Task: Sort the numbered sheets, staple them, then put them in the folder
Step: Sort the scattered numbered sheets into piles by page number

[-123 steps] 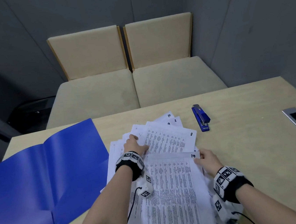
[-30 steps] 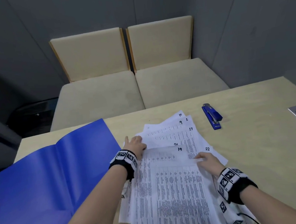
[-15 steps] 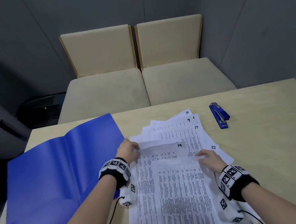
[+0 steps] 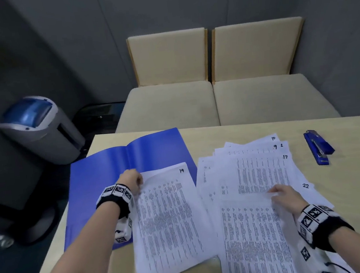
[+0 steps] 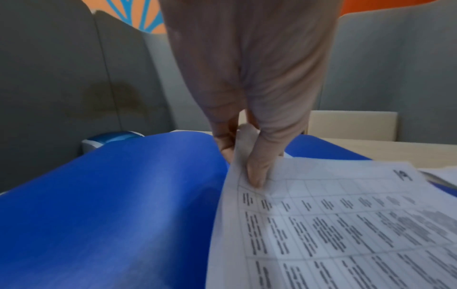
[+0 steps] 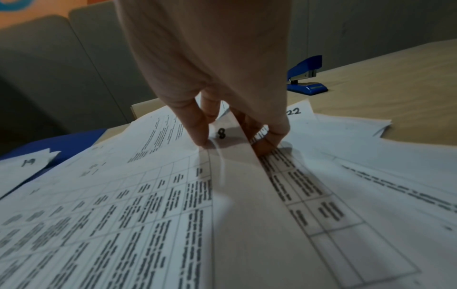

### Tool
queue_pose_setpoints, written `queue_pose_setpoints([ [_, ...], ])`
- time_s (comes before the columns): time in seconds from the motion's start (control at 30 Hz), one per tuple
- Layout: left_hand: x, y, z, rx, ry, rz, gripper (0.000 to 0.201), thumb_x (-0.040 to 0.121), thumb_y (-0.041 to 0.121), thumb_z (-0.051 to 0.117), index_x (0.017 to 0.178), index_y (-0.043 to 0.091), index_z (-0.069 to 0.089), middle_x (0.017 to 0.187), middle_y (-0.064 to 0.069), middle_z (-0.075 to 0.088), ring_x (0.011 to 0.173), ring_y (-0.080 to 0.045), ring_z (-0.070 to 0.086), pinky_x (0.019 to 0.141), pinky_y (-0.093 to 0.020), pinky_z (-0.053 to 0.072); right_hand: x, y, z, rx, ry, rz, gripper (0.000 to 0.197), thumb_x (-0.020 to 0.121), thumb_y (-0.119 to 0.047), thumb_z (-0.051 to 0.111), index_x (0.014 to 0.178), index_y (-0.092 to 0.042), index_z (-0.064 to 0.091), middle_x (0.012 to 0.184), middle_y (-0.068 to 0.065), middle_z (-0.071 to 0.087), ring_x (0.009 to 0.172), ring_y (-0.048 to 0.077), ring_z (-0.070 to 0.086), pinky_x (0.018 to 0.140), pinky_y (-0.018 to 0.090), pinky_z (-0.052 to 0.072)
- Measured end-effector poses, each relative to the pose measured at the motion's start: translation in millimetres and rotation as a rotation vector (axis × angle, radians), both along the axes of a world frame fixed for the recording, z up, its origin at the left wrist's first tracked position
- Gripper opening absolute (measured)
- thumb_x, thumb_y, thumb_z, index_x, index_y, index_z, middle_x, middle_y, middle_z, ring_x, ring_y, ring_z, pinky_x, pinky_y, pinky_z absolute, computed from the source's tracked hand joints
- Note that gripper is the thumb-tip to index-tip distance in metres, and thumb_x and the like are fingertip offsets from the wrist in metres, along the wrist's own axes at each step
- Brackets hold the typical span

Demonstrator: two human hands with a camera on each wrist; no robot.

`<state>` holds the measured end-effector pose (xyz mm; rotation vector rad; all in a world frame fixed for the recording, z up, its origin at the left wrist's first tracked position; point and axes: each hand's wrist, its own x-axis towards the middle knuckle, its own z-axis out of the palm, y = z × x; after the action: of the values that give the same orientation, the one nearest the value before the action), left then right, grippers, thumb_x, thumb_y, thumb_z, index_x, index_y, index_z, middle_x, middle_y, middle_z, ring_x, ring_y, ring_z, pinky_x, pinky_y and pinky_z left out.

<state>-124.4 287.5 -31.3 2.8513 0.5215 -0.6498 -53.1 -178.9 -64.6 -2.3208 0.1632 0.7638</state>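
Note:
A fan of numbered white sheets lies on the table, with corners marked 10, 9, 2, 17 and 22. My left hand pinches the top left corner of the sheet marked 19, thumb on top; that sheet lies partly over the open blue folder. My right hand pinches the top right corner of the sheet marked 8 on the fan. The blue stapler lies at the far right, apart from both hands.
Two beige chairs stand beyond the table's far edge. A grey bin with a blue lid is on the floor at the left. Bare wooden tabletop lies to the right of the sheets.
My left hand has carried sheet 19 leftward off the fan and onto the blue folder's edge. My right hand stayed on the pile and lifted the corner of sheet 8. The head view swung left.

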Motion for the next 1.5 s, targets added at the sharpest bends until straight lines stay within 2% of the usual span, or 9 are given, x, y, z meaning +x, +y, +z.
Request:
queue_pose_setpoints([
  [0.27,-9.8,20.1,-10.9,0.114,0.062,-0.117,0.034,0.077,-0.001,0.053,0.057,0.02,0.034,0.099,-0.001,0.038,0.078,-0.024,0.043,0.063,-0.028,0.035,-2.7,2.2,-1.7,-0.001,-0.011,-0.029,0.024,0.077,0.005,0.052,0.073,-0.019,0.057,0.086,0.007,0.061,0.088,0.029,0.056,0.068,0.032,0.04],
  [0.47,-18.5,21.2,-14.0,0.121,0.081,0.081,0.007,0.082,0.008,0.051,0.079,0.012,0.056,0.12,-0.007,0.04,0.091,-0.029,0.047,0.077,-0.031,0.043,-2.9,-2.9,-0.6,0.042,-0.011,-0.055,0.031,0.082,0.007,0.042,0.092,-0.016,0.06,0.1,0.008,0.059,0.101,0.031,0.057,0.083,0.035,0.047],
  [0.6,-3.8,-24.1,-7.4,0.25,-0.051,0.203,0.034,0.089,0.018,0.05,0.123,0.015,0.045,0.139,-0.011,0.027,0.122,-0.034,0.036,0.101,-0.048,0.033,-4.8,-14.7,-0.4,0.091,-0.067,-0.121,0.048,0.083,0.015,0.034,0.121,-0.009,0.051,0.123,0.006,0.05,0.122,0.028,0.045,0.093,0.031,0.036],
  [0.7,13.5,-95.7,-2.5,0.095,-0.325,-0.016,0.034,0.091,0.019,0.049,0.125,0.016,0.048,0.134,-0.009,0.039,0.12,-0.031,0.041,0.096,-0.044,0.038,-7.5,-25.3,-3.0,0.146,-0.08,-0.261,0.053,0.083,0.013,0.042,0.129,-0.013,0.045,0.1,0.005,0.048,0.094,0.027,0.053,0.073,0.032,0.04],
  [0.87,22.5,-231.0,-13.2,-0.34,-0.271,-0.403,0.04,0.091,0.036,0.054,0.126,0.018,0.047,0.124,-0.005,0.045,0.113,-0.022,0.046,0.093,-0.035,0.043,-14.2,-33.5,-10.9,0.295,-0.045,-0.428,0.054,0.079,0.019,0.048,0.123,-0.01,0.045,0.088,0.01,0.052,0.075,0.024,0.054,0.057,0.03,0.042],
  [0.97,29.1,-269.9,-29.8,-0.225,-0.123,-0.54,0.066,0.075,0.052,0.068,0.126,0.021,0.041,0.123,-0.003,0.042,0.112,-0.022,0.042,0.095,-0.037,0.039,-18.5,-39.0,-14.0,0.336,-0.05,-0.461,0.053,0.075,0.018,0.054,0.121,-0.007,0.048,0.083,0.01,0.053,0.079,0.025,0.055,0.067,0.032,0.045],
  [1.2,55.2,-274.0,-39.7,-0.105,0.005,-0.522,0.047,0.081,0.047,0.064,0.115,0.017,0.051,0.116,-0.006,0.051,0.111,-0.026,0.047,0.096,-0.041,0.036,-24.7,-45.1,-17.7,0.15,-0.094,-0.395,0.029,0.078,0.007,0.061,0.099,-0.011,0.055,0.077,-0.001,0.052,0.085,0.022,0.052,0.078,0.025,0.04],
  [1.37,79.0,-277.4,-30.6,-0.164,-0.181,-0.47,0.028,0.093,0.042,0.045,0.102,0.018,0.058,0.11,-0.005,0.053,0.105,-0.025,0.049,0.094,-0.041,0.037,-16.1,-55.6,-26.2,0.171,0.038,-0.406,0.02,0.079,0.006,0.058,0.077,-0.014,0.058,0.089,0.01,0.062,0.089,0.023,0.056,0.08,0.032,0.048],
  [1.5,106.9,-276.3,-26.9,-0.103,-0.343,-0.366,0.036,0.093,0.024,0.048,0.128,0.018,0.043,0.134,-0.005,0.041,0.123,-0.026,0.039,0.099,-0.043,0.039,-15.5,-55.0,-32.6,0.23,0.082,-0.434,0.023,0.077,0.007,0.05,0.074,-0.015,0.057,0.078,0.006,0.06,0.083,0.023,0.056,0.071,0.029,0.042],
])
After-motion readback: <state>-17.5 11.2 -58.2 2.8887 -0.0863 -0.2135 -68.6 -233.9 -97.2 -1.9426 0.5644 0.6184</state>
